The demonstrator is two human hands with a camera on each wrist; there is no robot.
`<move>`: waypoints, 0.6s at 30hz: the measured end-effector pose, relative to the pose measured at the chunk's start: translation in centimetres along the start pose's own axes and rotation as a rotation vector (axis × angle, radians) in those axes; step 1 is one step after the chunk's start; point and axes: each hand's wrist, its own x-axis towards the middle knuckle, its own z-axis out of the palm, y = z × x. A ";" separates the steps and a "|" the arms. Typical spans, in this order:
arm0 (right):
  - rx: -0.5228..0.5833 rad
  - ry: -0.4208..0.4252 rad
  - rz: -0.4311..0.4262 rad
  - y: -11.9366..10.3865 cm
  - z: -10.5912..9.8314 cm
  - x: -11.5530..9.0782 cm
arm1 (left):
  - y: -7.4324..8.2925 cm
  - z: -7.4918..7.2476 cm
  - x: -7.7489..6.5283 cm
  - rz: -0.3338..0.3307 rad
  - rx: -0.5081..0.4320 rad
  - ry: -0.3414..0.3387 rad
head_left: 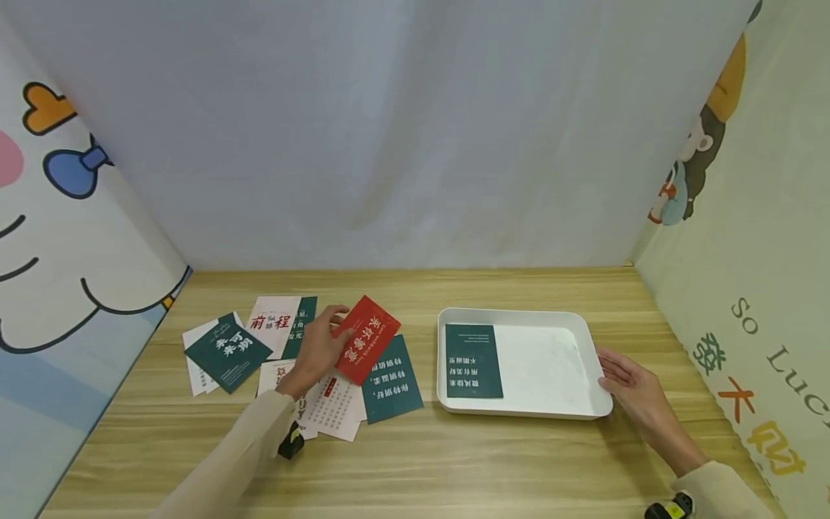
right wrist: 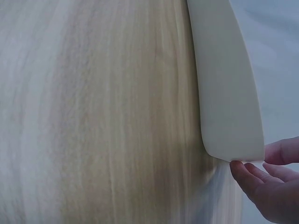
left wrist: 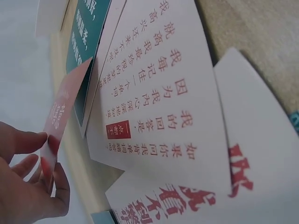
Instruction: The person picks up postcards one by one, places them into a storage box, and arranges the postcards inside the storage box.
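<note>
My left hand (head_left: 322,353) pinches a red card (head_left: 367,340) between thumb and fingers, tilted above the spread of cards. Under it lie a green card (head_left: 392,380) and a white card with red print (left wrist: 149,93). At the right, a white tray (head_left: 525,412) rests on the table with one green card (head_left: 474,360) flat along its left side. My right hand (head_left: 632,386) holds the tray's right end, fingertips at the rim and outer wall. In the right wrist view the fingers (right wrist: 252,179) meet the tray's corner.
Left of the left hand, another green card (head_left: 228,353) overlaps white ones. Behind it lies a white card with large red characters (head_left: 274,324), beside a further green card (head_left: 302,324). The wooden table (head_left: 415,476) ends at a pale cloth backdrop (head_left: 402,144), with printed cloth on both sides.
</note>
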 end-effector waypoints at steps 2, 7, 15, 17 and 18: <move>0.002 0.000 -0.002 0.0 0.0 -0.1 | 0.1 -0.1 0.0 -0.003 -0.017 0.010; 0.004 -0.003 -0.009 0.1 -0.1 -0.1 | 0.3 -0.3 -0.2 -0.010 -0.051 0.024; 0.002 0.004 -0.012 0.1 -0.1 -0.2 | 0.7 -0.5 -0.5 -0.014 -0.118 0.046; -0.003 0.005 -0.012 0.2 -0.1 -0.1 | 0.9 -0.6 -0.6 -0.021 -0.137 0.056; -0.005 0.005 -0.011 0.2 -0.1 -0.1 | 1.0 -0.7 -0.6 -0.025 -0.146 0.060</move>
